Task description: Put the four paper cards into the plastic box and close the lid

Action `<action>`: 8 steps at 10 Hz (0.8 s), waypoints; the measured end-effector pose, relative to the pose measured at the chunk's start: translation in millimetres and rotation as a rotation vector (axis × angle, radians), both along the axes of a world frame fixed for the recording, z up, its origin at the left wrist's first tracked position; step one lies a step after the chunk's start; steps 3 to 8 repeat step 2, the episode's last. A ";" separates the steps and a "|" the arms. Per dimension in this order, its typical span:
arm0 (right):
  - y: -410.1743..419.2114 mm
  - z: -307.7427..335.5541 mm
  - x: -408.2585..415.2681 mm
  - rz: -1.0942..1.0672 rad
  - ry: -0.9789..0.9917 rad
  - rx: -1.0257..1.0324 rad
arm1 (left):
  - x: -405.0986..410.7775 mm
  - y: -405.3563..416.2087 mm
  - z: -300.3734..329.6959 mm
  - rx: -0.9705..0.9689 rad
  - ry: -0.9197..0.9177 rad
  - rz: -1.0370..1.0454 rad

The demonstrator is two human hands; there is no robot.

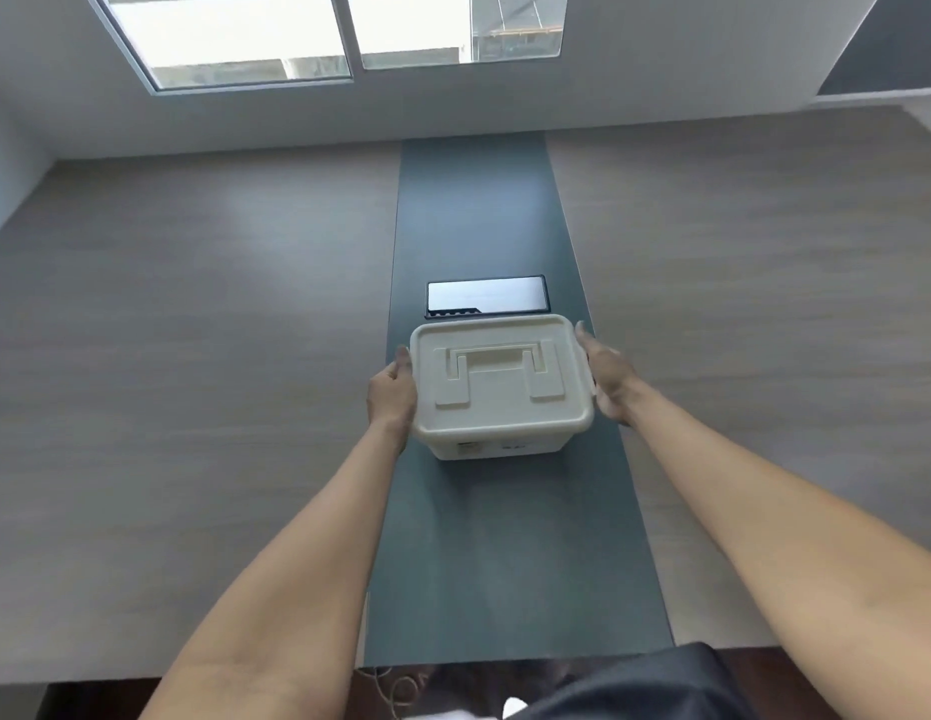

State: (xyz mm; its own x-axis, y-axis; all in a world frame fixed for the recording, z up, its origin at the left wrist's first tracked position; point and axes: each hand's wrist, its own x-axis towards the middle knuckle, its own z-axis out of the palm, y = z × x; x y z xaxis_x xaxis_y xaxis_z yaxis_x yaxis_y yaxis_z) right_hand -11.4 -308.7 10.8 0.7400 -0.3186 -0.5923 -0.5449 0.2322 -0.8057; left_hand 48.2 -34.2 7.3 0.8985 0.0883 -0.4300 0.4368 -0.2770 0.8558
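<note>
The plastic box [497, 402] is held between both hands: the left hand [391, 394] is pressed flat against its left side below the lid rim, and the right hand [606, 379] is laid against its right side, fingers extended along the wall. Whether side latches lie under the palms cannot be told. The lid [500, 376] is seated on the box and appears level all round, with the carry handle [497, 363] folded flat into its recess. No paper cards are to be seen anywhere in view — it cannot be told whether they are inside. The box stands on the dark centre strip [484, 210] of the table [193, 330], just in front of a glossy rectangular panel [487, 296] set into that strip. The step in hand is judged to be either the final securing of the lid or its opening. In either case equal pressure should be applied from both sides, so that the box is not skewed or slid along the strip, and the rim should be checked at every corner — a raised corner would indicate incomplete closure.
</note>
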 end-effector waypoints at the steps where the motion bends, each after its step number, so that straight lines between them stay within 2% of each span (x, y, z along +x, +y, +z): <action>1: 1.4 -9.4 -28.0 -0.177 0.032 -0.353 | -25.1 10.8 -11.0 0.051 -0.043 0.036; 2: 10.7 -27.5 -59.0 -0.167 0.108 -0.648 | -52.8 18.4 -39.7 0.114 -0.081 0.063; 8: 10.7 -27.5 -59.0 -0.167 0.108 -0.648 | -52.8 18.4 -39.7 0.114 -0.081 0.063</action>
